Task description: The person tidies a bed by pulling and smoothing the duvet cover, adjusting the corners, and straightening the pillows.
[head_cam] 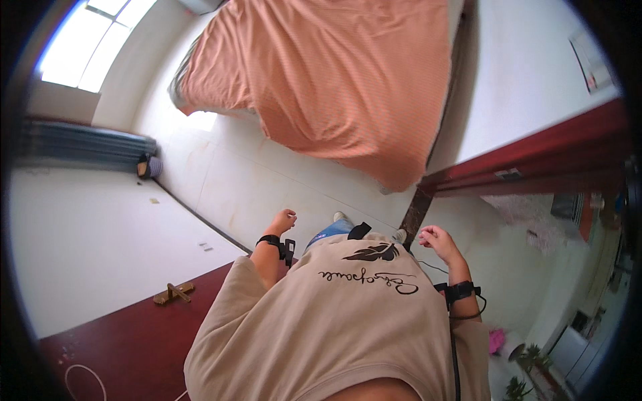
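My left hand (285, 221) hangs over the pale tiled floor (241, 185), its fingers loosely bent and nothing in them. On the other side, my right hand (436, 241) is held out near a dark stone threshold (418, 209), also empty with half-curled fingers. Neither hand touches anything. A black strap with a small device (275, 243) circles my left forearm; a similar strap (460, 290) with a cable is on the right one. Ahead stands a bed under a rumpled orange cover (341, 90).
A dark red door (125, 341) with a brass handle (173, 293) stands open on the left. To the right is a red door frame (531, 150), with another room beyond. A blue-grey curtain (85, 145) hangs near the window (90, 45). Potted plants (531, 358) stand behind at right.
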Available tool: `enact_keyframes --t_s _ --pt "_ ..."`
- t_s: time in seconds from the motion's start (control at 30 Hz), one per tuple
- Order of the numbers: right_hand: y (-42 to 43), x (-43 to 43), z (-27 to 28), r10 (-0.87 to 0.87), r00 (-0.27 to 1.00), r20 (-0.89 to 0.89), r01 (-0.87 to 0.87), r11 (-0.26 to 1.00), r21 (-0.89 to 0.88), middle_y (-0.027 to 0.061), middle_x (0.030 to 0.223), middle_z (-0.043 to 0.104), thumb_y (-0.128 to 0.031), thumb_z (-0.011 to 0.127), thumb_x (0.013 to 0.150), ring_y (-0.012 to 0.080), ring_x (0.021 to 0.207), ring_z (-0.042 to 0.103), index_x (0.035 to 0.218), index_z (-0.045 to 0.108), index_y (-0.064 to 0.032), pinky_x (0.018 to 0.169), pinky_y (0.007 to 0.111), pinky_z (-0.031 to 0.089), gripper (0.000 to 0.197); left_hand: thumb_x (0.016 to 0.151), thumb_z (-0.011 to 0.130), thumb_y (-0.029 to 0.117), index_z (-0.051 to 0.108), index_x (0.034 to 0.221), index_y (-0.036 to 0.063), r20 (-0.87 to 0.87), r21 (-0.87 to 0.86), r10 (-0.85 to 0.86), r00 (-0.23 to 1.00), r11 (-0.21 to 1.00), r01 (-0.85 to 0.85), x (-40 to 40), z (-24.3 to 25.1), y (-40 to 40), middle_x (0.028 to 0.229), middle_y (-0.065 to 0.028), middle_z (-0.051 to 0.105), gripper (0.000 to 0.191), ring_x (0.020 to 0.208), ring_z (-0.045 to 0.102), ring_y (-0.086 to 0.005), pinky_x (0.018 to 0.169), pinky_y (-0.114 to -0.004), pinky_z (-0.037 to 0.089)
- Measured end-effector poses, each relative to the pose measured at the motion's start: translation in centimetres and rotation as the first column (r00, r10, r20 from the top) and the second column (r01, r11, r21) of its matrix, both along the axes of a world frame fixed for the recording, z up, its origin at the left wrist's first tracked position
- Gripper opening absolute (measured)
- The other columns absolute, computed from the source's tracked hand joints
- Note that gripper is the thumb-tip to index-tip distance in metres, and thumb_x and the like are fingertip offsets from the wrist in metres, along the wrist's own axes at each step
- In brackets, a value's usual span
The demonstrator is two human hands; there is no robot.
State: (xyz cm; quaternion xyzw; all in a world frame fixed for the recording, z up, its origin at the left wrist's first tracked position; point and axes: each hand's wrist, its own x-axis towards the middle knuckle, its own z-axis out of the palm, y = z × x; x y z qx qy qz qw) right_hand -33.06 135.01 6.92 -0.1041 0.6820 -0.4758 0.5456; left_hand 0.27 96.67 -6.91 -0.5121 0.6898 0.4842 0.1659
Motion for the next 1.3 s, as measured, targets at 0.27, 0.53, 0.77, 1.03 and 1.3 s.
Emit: enact_keyframes --t_s 0.27,0.53,0.77,1.03,1.3 --pt "-15.4 2.6 -0.1 0.23 0.969 -0.095 -0.232 0.973 -0.008 0.0065 0.085 0.058 -0.016 0.051 0.083 0.0121 0.073 0.056 0.099 0.051 0.0003 0.064 0.024 0.045 0.023 0.078 0.053 0.016 0.053 0.101 0.0 -0.015 -0.018 0.171 0.985 0.985 -0.172 8.5 1.1 -7.9 0.079 -0.0111 0.059 0.028 0.066 0.06 -0.0171 0.054 -0.027 0.049" --pt "-29.3 2.9 1.0 0.457 0.887 -0.071 -0.458 0.889 0.009 0.007 0.085 0.058 -0.019 0.052 0.082 0.013 0.072 0.057 0.098 0.051 0.0007 0.065 0.024 0.046 0.025 0.078 0.052 0.015 0.053 0.1 -0.0011 -0.107 0.001 0.44 0.892 0.897 -0.442 16.5 -0.9 -11.6 0.08 -0.0107 0.059 0.027 0.065 0.059 -0.0163 0.056 -0.027 0.048" --pt "-42.0 -1.1 -0.1 0.493 0.868 -0.049 -0.492 0.87 0.035 0.0083 0.085 0.057 -0.018 0.05 0.084 0.0145 0.072 0.057 0.097 0.051 0.0001 0.063 0.025 0.047 0.022 0.075 0.056 0.019 0.055 0.098 -0.0004 -0.064 -0.002 0.489 0.87 0.872 -0.49 18.3 0.0 -14.8 0.074 -0.0111 0.061 0.03 0.061 0.06 -0.0169 0.058 -0.029 0.048" --pt "-61.1 -1.0 0.6 0.561 0.828 0.015 -0.558 0.826 -0.075 0.0075 0.086 0.057 -0.018 0.05 0.084 0.0134 0.076 0.057 0.099 0.051 -0.0005 0.065 0.024 0.047 0.023 0.077 0.053 0.016 0.054 0.096 -0.0004 -0.134 -0.109 0.717 0.684 0.676 -0.729 24.4 2.4 -25.0 0.07 -0.0097 0.059 0.025 0.059 0.058 -0.0159 0.054 -0.027 0.047" --pt "-71.9 2.3 3.4 0.522 0.848 -0.09 -0.529 0.843 -0.096 0.0068 0.088 0.057 -0.015 0.051 0.084 0.0132 0.078 0.056 0.098 0.052 0.0006 0.069 0.024 0.046 0.022 0.076 0.056 0.017 0.054 0.099 -0.0001 0.043 0.075 0.694 0.719 0.715 -0.695 26.2 1.3 -35.5 0.08 -0.0104 0.061 0.029 0.067 0.061 -0.0168 0.054 -0.027 0.048"
